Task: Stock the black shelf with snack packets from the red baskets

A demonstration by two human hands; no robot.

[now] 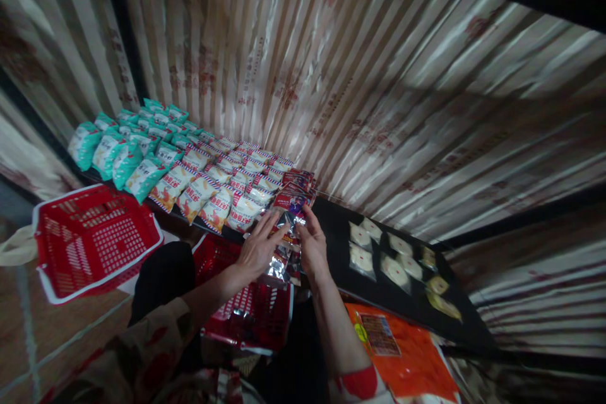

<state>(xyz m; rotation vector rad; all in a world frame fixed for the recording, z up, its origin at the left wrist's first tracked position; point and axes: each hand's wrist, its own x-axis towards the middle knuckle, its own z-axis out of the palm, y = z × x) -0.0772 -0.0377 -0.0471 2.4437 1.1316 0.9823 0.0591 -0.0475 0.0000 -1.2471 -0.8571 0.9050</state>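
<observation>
My left hand [259, 246] and my right hand [313, 245] meet at the front edge of a black shelf [341, 233]. Both rest on a stack of shiny red and silver snack packets [290, 227]. The left hand's fingers are spread flat over the silver backs of the packets. The right hand's fingers curl round the stack's right side. Rows of white and red packets [222, 192] and teal packets [127, 148] lie on the shelf to the left.
A red plastic basket [89, 243] stands on the floor at the left. A second red basket [250, 312] with packets sits below my hands. Several pale small packets [395, 259] lie on the shelf's right part. An orange bag [407, 356] lies lower right. Striped cloth hangs behind.
</observation>
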